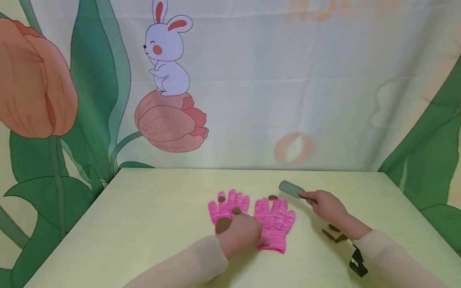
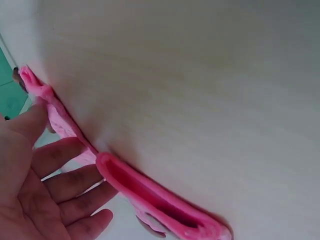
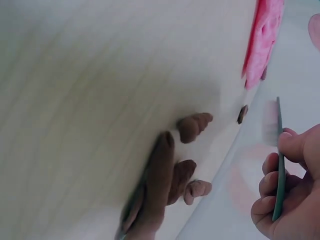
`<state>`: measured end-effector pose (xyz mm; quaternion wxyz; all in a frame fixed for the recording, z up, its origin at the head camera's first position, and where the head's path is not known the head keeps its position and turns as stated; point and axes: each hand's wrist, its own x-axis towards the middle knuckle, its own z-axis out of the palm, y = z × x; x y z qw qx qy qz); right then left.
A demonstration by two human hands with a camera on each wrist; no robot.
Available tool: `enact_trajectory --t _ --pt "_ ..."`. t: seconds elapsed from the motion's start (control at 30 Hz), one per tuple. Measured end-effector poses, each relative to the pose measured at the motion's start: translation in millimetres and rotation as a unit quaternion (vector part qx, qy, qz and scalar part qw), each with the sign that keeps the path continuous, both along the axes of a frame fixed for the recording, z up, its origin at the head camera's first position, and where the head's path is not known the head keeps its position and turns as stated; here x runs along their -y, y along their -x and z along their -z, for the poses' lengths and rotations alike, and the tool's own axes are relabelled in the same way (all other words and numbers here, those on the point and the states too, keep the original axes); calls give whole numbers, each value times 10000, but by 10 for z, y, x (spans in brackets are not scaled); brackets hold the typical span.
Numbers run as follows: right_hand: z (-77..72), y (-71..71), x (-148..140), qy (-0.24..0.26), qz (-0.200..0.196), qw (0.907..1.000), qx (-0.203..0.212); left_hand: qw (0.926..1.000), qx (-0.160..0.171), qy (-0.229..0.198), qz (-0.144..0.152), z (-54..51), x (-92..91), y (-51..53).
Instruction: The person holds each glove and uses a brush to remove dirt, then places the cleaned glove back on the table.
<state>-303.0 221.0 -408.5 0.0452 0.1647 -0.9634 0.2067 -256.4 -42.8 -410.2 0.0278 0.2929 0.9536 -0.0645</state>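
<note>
Our right grip [image 1: 325, 206] holds a green brush [image 1: 291, 189] above the table [image 1: 137, 224]; our left grip [image 1: 241, 231], loose and relaxed, is over two pink gloves [image 1: 275, 224] lying side by side.

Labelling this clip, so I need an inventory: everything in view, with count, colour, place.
Gloves: 2, pink, side by side mid-table
Brown pieces: several, brown; three on the left glove, one at the other's fingertips, more at lower right
Brush-like tool: 1, green, over the table right of the gloves
Unclear object: 1, black with yellow, lower right, partly hidden
Table: 1, pale yellow, under the gloves
Backdrop: 1, whitish, rabbit-and-tulip print, behind the table
Sleeves: 2, cream, on both forearms
Left hand: 1, bare, over the left glove's lower part
Right hand: 1, bare, holding the tool
</note>
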Motion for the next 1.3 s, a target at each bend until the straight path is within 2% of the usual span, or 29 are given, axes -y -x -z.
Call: enact_trajectory --t 0.17,0.27,0.43,0.53,0.67,0.8,0.97,1.07,1.3 --pt "-24 -17 54 224 -304 9992 -131 9996 -201 187 -65 57 -29 26" --pt "-24 11 125 222 -388 9990 -87 9995 -152 247 -137 58 -62 39" --pt "45 145 200 179 -228 9994 195 9990 -189 367 -163 39 -105 17" --pt "86 217 180 -21 -166 9995 265 9990 -247 348 -120 28 -111 -6" --pt "102 231 103 -17 -58 9992 385 9994 -262 208 -97 19 -92 -31" --pt "94 207 -13 83 52 9990 439 9989 -383 270 -74 21 -57 -31" --pt "32 139 -318 -33 442 9985 318 9993 -256 267 -29 20 -58 -22" --pt "-12 41 -521 38 571 9981 208 9995 -164 245 62 11 -43 -48" --pt "-118 -267 -829 181 529 9984 -68 9952 -47 320 923 -7 31 -300"
